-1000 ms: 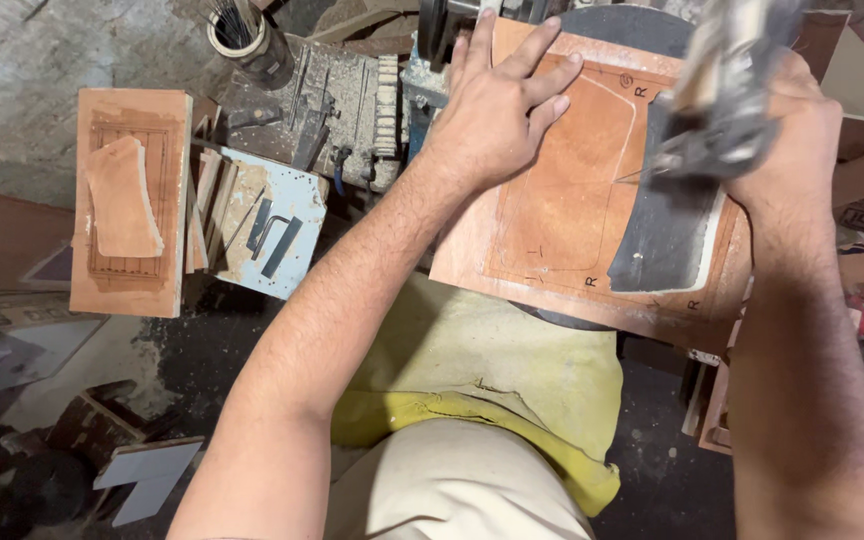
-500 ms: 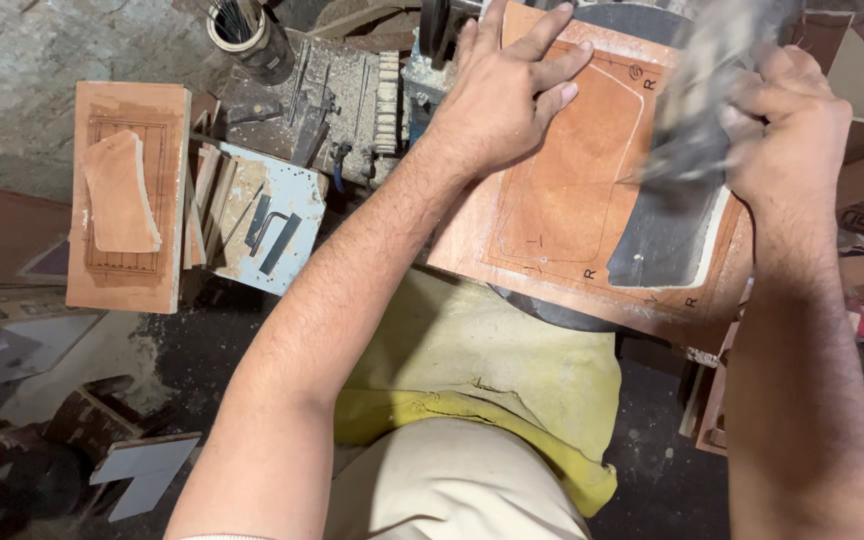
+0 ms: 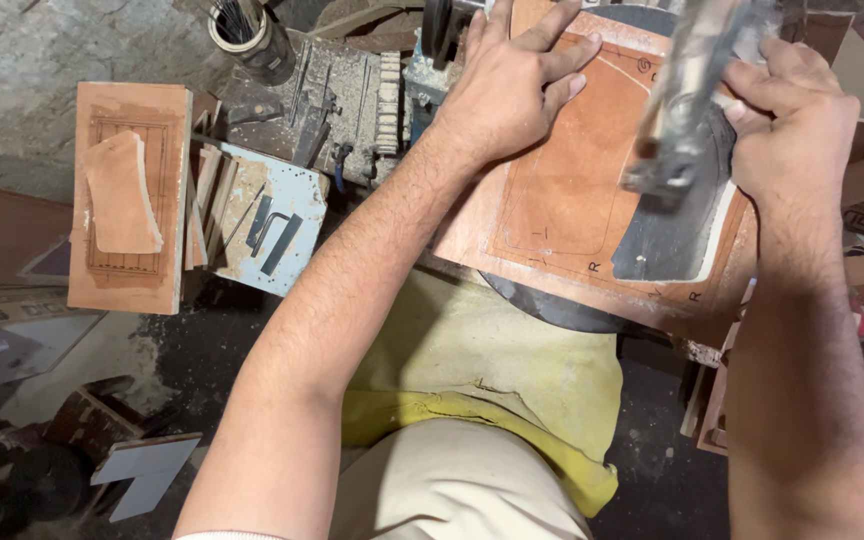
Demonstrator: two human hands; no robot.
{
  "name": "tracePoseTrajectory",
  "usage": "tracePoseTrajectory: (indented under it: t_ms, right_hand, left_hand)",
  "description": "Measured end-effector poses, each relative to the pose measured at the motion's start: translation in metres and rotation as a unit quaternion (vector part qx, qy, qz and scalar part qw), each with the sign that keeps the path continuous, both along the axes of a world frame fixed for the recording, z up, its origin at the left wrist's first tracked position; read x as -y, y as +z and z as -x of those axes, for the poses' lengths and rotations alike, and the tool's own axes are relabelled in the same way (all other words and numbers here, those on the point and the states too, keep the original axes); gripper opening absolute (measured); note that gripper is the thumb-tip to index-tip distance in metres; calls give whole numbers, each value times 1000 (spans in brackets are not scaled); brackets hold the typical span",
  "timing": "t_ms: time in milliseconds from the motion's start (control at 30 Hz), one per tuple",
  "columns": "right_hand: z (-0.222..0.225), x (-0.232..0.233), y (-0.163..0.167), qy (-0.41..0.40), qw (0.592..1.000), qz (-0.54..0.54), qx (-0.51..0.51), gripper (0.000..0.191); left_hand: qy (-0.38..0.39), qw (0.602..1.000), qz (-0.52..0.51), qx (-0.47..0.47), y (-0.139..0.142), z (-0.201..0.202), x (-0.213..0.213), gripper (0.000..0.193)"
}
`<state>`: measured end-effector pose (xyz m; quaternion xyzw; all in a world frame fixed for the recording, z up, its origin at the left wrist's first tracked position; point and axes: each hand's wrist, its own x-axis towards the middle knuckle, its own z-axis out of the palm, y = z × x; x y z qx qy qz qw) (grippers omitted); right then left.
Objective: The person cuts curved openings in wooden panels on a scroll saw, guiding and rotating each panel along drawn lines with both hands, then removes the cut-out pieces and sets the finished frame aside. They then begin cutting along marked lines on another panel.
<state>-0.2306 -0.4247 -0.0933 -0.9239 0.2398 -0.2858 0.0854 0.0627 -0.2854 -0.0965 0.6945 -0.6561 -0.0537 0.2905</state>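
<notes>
The brown leather sheet lies flat on a board that rests over the person's lap, with drawn outline marks on it. It looks thin, limp and light, the kind of stuff that would slide or curl if nothing weighed it down, so a flat palm on its top is the sensible hold rather than a pinch at an edge. The left hand does just that: its fingers are spread wide and pressed flat on the upper left part of the sheet.

Just right of those fingers a dark grey piece with a pale rim lies on the leather; it looks stiffer than the sheet, though how stiff cannot be judged. Above it the right hand has its fingers curled tight round the handle of a hammer, blurred, its metal head low over the dark piece. The hammer looks heavy and hard, best held as it is, along the handle.

Well away to the left of the left fingers lie a wooden block with a leather scrap on it, a pale blue plate with small tools, and a tin of rods.
</notes>
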Motion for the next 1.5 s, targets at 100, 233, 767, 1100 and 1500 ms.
tracePoseTrajectory:
  t_ms: [100,233,767,1100,1500]
  right_hand:
    - [-1,2,-2,-22,999,21,-14,24]
    - [-3,4,-2,-4,1000,19,4,22]
    - [-11,11,-9,-16,1000,7,15,31]
    - [-9,27,-22,-36,999,0,13,24]
    - [4,20,-16,-27,999,9,-28,30]
  left_hand:
    - [0,1000,6,7,1,-1,2,35]
    - [1,1000,-7,8,3,-3,4,35]
    - [3,1000,-8,3,-1,-12,11,35]
    - [3,1000,-6,24,-7,-16,21,35]
    - [32,998,-36,34,19,17,-60,45]
